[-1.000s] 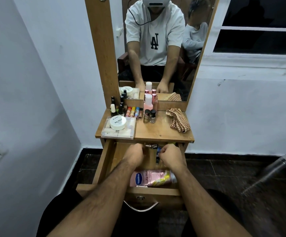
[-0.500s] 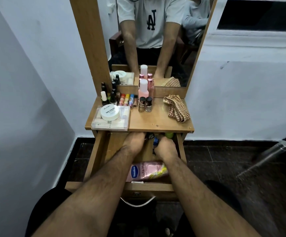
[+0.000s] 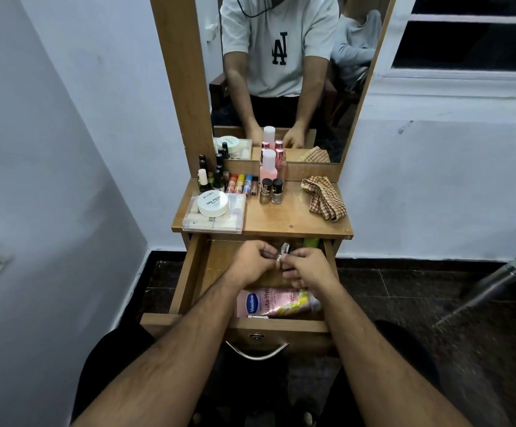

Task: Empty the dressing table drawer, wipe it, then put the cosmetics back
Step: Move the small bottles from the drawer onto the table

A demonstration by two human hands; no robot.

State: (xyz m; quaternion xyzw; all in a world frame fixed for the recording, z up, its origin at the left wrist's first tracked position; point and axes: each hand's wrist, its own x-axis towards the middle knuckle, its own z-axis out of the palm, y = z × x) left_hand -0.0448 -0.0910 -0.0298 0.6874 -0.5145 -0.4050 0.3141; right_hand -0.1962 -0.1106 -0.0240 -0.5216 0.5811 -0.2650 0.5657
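change: both hands have risen from the drawer (image 3: 188, 272) back, left hand (image 3: 250, 263) and right hand (image 3: 307, 268) now pinched shut on small bottles (image 3: 282, 252) | remaining: Vaseline bottle (image 3: 276, 303) lies at drawer front | worktop (image 3: 293, 218) holds other cosmetics | judgement: emptying continues.

Pink lotion btl (image 3: 276, 303), brown-cream checked cloth (image 3: 324, 197), white jar (image 3: 212, 203).

The wooden drawer (image 3: 188, 272) stands pulled fully out under the dressing table top (image 3: 293, 223). A pink Vaseline lotion bottle (image 3: 276, 302) lies on its side along the drawer's front edge. Nail polish bottles (image 3: 271, 192), lip balm tubes (image 3: 240, 184) and a checked cloth (image 3: 324, 198) rest on the top.
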